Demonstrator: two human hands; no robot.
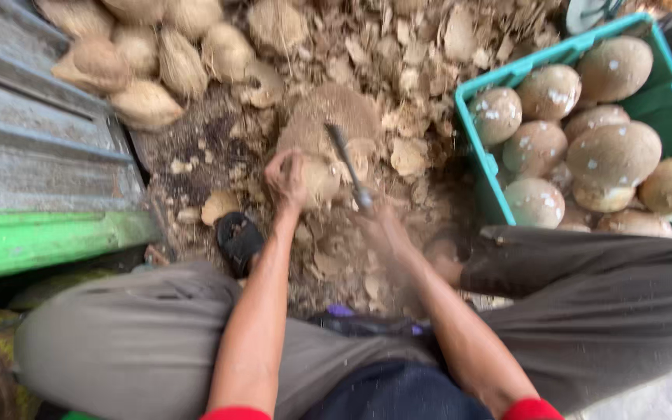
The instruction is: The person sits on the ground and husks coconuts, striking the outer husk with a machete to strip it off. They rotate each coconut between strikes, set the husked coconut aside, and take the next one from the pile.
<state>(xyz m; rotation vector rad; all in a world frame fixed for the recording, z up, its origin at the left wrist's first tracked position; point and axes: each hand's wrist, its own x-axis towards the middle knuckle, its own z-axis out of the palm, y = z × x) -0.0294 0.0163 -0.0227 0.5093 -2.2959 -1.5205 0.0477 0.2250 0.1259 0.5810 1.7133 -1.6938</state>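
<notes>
The left hand [287, 177] clamps a round, brown, fibrous coconut [328, 144] on the husk-strewn ground; the right hand [386, 225] (blurred) seems closed around a dark metal blade [349, 167]. The coconut looks heavy, hard, rough: grip its side.

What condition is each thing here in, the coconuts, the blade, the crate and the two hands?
Coconut on the ground: partly husked, steadied by the left hand.
Blade: gripped in the right hand, motion-blurred.
Green crate: full of trimmed coconuts.
Husked coconuts, top left: piled, untouched.
Husk scraps: scattered loose.
</notes>
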